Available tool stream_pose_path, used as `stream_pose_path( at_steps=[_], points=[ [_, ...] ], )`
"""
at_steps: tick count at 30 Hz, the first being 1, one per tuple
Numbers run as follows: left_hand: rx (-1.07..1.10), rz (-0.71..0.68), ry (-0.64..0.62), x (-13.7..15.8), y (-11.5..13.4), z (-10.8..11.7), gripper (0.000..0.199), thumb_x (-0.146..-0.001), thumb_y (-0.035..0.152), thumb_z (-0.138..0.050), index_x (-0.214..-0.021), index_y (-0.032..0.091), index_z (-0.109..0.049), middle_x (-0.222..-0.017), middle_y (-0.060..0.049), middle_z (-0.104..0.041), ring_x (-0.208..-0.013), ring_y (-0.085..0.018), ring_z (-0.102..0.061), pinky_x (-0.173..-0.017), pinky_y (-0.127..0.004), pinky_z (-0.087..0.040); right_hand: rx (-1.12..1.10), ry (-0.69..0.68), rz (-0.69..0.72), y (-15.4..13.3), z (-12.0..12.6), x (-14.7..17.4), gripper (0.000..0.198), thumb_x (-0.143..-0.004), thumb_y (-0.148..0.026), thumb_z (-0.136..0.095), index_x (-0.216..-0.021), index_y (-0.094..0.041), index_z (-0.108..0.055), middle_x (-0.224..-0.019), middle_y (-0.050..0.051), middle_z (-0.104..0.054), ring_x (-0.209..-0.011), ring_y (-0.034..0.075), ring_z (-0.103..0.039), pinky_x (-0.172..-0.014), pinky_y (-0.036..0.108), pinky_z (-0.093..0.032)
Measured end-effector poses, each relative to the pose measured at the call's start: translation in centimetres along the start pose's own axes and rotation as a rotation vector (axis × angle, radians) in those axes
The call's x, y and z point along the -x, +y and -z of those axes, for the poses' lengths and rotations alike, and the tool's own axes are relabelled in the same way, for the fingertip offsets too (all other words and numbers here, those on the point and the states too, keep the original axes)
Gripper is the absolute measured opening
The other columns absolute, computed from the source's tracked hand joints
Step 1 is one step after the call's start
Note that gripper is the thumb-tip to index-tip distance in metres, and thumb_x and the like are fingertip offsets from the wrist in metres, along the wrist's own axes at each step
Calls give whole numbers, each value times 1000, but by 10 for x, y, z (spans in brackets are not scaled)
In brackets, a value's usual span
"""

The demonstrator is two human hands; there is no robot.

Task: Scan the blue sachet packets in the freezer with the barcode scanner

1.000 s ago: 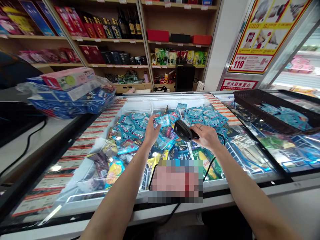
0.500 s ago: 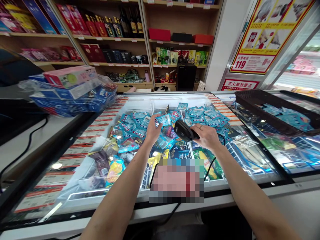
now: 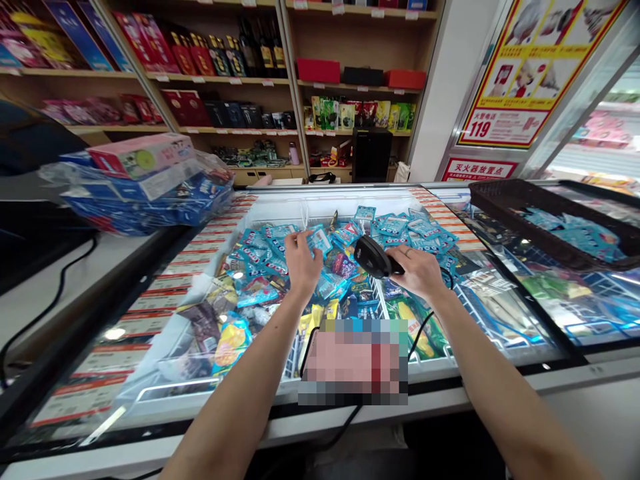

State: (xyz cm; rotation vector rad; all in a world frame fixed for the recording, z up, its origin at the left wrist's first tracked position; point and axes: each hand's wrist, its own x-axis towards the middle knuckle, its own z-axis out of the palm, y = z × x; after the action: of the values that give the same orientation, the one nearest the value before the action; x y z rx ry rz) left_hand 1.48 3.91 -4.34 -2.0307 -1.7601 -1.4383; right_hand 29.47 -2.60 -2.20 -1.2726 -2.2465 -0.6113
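My left hand [image 3: 303,263] is over the glass-sided chest freezer [image 3: 275,208], fingers bent around the near edge of a light-blue packet [image 3: 321,240]. The fingers partly hide where they meet it. To its right, my right hand [image 3: 420,270] grips a black handheld barcode scanner [image 3: 371,257], its head tilted toward the packets. Below the hands lie many similar blue packets [image 3: 393,225], heaped left and right, and a purple-red packet [image 3: 344,264].
A blurred-out device [image 3: 345,367] sits at the freezer's front edge, near a black cable [image 3: 420,337]. Plastic-wrapped boxes [image 3: 145,177] stand at left. A dark tray [image 3: 530,217] with blue packets rests at right. Stocked shelves [image 3: 225,77] line the back.
My left hand has moved slightly left, and the blue packet by it has shifted left and turned. The scanner in my right hand has moved slightly right.
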Motion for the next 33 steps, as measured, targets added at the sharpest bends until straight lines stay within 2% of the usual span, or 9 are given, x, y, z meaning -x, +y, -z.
stream_pose_path(
  at_steps=[3,7,9,14,20,23,27,31,33],
  points=[
    [-139,-76,-15,5,11,7,39,-82,26,-53,-121,22,-55,-138,-13,-43,-128,-33,-40,-107,-51,-31,5,9,-24,3,0,1,29,-88,-34,-54,-113,-21,-62,-97,6,-68,-81,18,-62,-69,27,-39],
    [-138,-365,-321,8,16,4,29,-90,34,-46,-113,29,-62,-126,-3,-61,-121,-25,-50,-114,-50,-20,26,14,-52,8,-1,3,29,-87,-34,-56,-112,-21,-62,-95,5,-68,-81,18,-61,-67,27,-38],
    [-159,-402,-415,8,13,0,29,-92,32,-41,-103,29,-67,-112,0,-68,-109,-21,-58,-114,-49,-20,30,21,-60,10,0,4,29,-87,-35,-56,-111,-21,-61,-95,5,-68,-81,18,-62,-66,27,-37],
    [-289,-260,-342,6,1,-5,35,-90,18,-37,-100,26,-69,-106,-3,-71,-101,-22,-62,-112,-52,-20,36,35,-91,19,1,7,29,-87,-35,-56,-112,-22,-61,-97,3,-68,-81,18,-63,-65,27,-38],
    [-341,-202,-302,1,-13,3,39,-86,9,-35,-99,25,-67,-105,-5,-69,-107,-23,-59,-114,-54,-14,72,11,-154,32,0,13,34,-85,-37,-57,-115,-22,-60,-96,4,-67,-82,19,-62,-65,27,-38],
    [-336,-189,-259,-2,-20,3,39,-87,9,-33,-98,27,-67,-108,-5,-68,-118,-24,-54,-115,-54,-13,90,-14,-167,33,2,10,34,-85,-37,-57,-116,-23,-60,-97,4,-67,-82,20,-61,-65,28,-37],
    [-323,-267,-252,-4,-21,-3,38,-91,15,-32,-112,26,-62,-127,-6,-61,-126,-23,-49,-114,-53,-18,130,-67,-160,35,9,3,34,-84,-38,-58,-114,-23,-60,-102,4,-67,-82,20,-61,-63,28,-36],
    [-170,-436,-371,-4,-12,-5,35,-95,25,-34,-120,25,-59,-125,-6,-63,-122,-21,-54,-113,-47,-23,145,-106,-134,46,13,9,33,-83,-37,-59,-113,-23,-61,-101,5,-67,-83,20,-61,-64,28,-35],
    [-89,-517,-445,-3,-1,-4,35,-96,30,-35,-121,27,-59,-126,-4,-63,-123,-20,-53,-112,-45,-25,147,-85,-178,53,12,17,32,-84,-38,-58,-111,-22,-62,-98,5,-67,-83,20,-61,-63,28,-35]
  ],
)
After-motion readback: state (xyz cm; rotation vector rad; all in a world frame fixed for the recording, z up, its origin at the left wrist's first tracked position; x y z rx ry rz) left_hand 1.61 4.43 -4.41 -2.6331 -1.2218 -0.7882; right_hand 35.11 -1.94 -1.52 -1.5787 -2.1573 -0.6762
